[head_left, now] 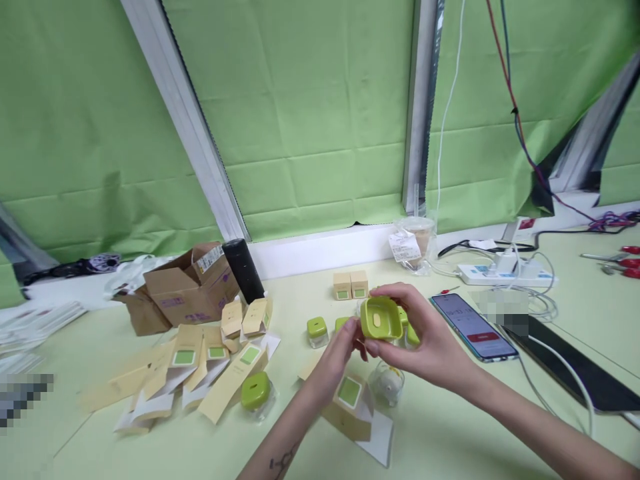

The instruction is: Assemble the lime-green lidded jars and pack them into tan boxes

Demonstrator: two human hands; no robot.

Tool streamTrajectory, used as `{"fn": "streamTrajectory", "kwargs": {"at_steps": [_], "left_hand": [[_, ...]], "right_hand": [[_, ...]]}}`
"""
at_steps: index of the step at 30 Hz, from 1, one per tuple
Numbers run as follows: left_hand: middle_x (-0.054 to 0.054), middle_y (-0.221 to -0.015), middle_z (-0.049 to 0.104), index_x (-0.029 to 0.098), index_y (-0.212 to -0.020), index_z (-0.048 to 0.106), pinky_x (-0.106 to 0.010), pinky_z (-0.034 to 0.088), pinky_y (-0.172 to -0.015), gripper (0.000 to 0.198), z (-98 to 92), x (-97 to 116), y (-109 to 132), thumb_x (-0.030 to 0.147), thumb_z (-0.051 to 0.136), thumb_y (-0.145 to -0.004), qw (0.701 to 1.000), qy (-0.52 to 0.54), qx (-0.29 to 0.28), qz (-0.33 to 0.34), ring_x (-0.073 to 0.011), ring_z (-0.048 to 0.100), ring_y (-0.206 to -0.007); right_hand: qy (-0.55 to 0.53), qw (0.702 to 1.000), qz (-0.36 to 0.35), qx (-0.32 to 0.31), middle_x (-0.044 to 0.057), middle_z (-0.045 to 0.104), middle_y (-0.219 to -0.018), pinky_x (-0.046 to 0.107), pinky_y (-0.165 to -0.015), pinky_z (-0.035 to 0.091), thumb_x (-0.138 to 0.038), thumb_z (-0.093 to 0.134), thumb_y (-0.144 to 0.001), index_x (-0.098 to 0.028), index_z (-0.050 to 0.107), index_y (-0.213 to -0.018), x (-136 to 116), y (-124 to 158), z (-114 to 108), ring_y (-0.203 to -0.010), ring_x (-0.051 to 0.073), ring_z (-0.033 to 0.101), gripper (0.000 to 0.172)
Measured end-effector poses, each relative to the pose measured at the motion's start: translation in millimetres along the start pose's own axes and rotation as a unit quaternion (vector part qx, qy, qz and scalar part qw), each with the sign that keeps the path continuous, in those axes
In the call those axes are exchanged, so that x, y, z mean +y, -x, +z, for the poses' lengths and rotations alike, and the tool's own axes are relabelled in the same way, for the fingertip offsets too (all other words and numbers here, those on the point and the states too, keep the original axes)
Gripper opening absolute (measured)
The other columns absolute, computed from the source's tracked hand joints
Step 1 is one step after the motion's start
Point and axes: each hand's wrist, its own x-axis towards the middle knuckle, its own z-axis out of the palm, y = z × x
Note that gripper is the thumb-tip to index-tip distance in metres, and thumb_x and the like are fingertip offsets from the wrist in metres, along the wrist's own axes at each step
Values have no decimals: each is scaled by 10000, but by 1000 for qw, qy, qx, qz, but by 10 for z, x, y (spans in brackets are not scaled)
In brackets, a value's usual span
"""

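Pinching grip of the right hand [425,343] clamped the green lid [381,319] by its right edge, while the left hand [335,360] pressed its fingertips on the lower left corner (lid held up in the air), above a clear jar [387,385] and a small carton [349,401] on the table [450,433].

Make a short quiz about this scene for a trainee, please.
1. True or false: the right hand holds a red lid.
2. What lies on the table just right of the right hand? A) phone B) plate C) book
3. Fill in: the black cylinder is beside a brown cardboard ____.
Key: 1 false, the lid is green; 2 A, the phone; 3 box.
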Motion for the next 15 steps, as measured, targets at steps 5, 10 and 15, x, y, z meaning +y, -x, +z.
{"fn": "streamTrajectory", "kwargs": {"at_steps": [5,10,15], "left_hand": [[-85,-1042,607,187,-873,627,-367,363,-866,158,140,-154,2,270,560,-756,905,-422,-45,28,-274,482,-1009],[-103,-963,635,158,-970,610,-335,398,-751,259,315,-358,-16,214,472,-758,875,-481,-42,-28,-277,543,-919],[-100,-1004,611,183,-953,632,-338,394,-770,262,302,-307,-9,280,508,-744,863,-501,-39,-54,-278,537,-948]], "right_hand": [[20,998,49,-20,39,539,-1071,338,-828,481,-117,594,-686,-271,446,-1140,41,-74,-76,-982,215,550,503],[49,981,87,-169,18,512,-1057,299,-773,463,-99,567,-640,-261,458,-1085,80,-66,-124,-899,181,541,486],[92,946,59,-306,7,515,-959,228,-612,415,-98,574,-600,-220,472,-1049,251,-118,-300,-738,137,500,476]]}}
